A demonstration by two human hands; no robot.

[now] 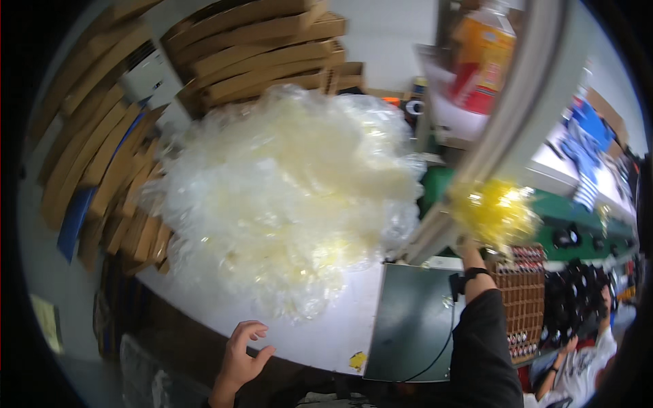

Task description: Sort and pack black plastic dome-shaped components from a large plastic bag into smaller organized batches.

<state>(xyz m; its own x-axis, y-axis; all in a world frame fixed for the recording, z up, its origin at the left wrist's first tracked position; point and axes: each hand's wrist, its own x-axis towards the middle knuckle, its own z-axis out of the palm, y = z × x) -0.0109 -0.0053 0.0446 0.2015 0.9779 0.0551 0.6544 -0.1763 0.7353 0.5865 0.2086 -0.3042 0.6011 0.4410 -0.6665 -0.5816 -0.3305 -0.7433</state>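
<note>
Yellow film bundle [495,212] is at the end of the reaching right arm, near the far right corner of the dark green board [411,313] and beside the metal post [518,115]. The right hand [469,250] is against the lower side of this bundle; its fingers are covered and blurred, so I cannot tell how tightly they close, though the bundle seems to be carried. The left hand [243,357] is empty, with thumb and fingers curved and wide apart, just by the front edge of the white table [333,333]. On this table a big heap of clear film [286,183] covers most of the surface, from the far edge almost to the front edge. I judge that the work is only partly advanced: one bundle is apart from the heap, while the heap itself is large and not sorted. One small yellow scrap [357,360] lies near the front right corner of the table, also not collected. Whether other bundles are already finished, I cannot say.
</note>
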